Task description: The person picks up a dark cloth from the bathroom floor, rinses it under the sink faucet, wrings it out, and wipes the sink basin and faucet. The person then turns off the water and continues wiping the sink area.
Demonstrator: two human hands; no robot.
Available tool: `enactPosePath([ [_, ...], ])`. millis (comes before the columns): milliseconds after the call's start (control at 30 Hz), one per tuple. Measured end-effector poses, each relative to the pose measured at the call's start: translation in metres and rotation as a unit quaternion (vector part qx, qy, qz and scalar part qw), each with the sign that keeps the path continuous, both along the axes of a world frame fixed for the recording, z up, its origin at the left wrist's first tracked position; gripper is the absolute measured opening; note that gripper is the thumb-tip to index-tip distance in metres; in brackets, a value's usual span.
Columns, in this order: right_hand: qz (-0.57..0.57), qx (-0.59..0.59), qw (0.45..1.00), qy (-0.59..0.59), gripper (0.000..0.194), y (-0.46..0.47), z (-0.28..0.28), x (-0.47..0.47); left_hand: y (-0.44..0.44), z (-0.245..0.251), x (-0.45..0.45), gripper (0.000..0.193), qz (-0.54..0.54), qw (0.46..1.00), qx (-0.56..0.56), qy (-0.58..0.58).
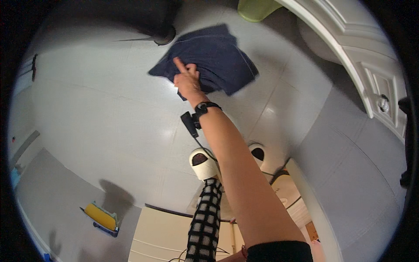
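Note:
My right hand [188, 80] reaches out over the floor and grips a dark navy cloth garment [229, 62] with light stitching lines. The index finger is stretched out along the fabric while other fingers are bent, one with a ring. Folds spread from the hand, and a corner of cloth sticks out below it. Whether the garment hangs just above the floor or lies on it I cannot tell; its edges are blurred. A black strap with a small device [190, 123] and a cable sits on the right wrist. My left hand is out of view.
Cream slippers [203, 168] are on my feet on the pale tiled floor [108, 124]. A dark stand base [165, 36] rises beyond the garment. White panelled furniture [370, 75] curves along the right. A yellow-and-blue object [100, 216] is at lower left. A green item [257, 9] shows at top.

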State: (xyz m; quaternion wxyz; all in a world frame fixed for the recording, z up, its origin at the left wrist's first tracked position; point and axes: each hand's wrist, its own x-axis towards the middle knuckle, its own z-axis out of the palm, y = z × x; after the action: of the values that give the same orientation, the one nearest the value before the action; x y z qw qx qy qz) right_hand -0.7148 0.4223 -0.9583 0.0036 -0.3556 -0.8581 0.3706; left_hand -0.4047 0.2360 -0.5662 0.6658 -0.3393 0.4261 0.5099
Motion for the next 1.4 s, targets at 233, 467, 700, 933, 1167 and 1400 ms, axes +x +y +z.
enactPosePath([
  [233,0.129,-0.286,0.948,-0.048,0.035,-0.074,0.034,0.063,-0.004,0.006,0.002,0.031,-0.007,0.999,0.014,0.04],
  [467,0.247,-0.261,0.926,-0.118,0.005,-0.033,0.054,0.219,0.014,-0.019,0.007,0.028,0.028,0.989,0.091,0.114],
  [700,0.181,-0.515,0.838,0.005,0.018,0.034,0.193,0.306,0.018,-0.053,-0.001,0.023,0.077,0.98,0.063,0.173],
  [933,0.141,-0.555,0.819,-0.045,0.013,0.051,0.401,0.347,0.022,-0.028,-0.046,0.057,0.023,0.989,-0.069,0.129],
  [1167,0.183,-0.658,0.73,-0.025,0.01,-0.013,0.54,0.355,-0.029,0.057,-0.054,0.053,0.013,0.937,0.324,-0.13],
  [1400,0.253,-0.708,0.659,-0.015,0.019,-0.047,0.611,0.394,-0.082,0.163,-0.084,0.055,-0.197,0.98,0.005,0.0],
])
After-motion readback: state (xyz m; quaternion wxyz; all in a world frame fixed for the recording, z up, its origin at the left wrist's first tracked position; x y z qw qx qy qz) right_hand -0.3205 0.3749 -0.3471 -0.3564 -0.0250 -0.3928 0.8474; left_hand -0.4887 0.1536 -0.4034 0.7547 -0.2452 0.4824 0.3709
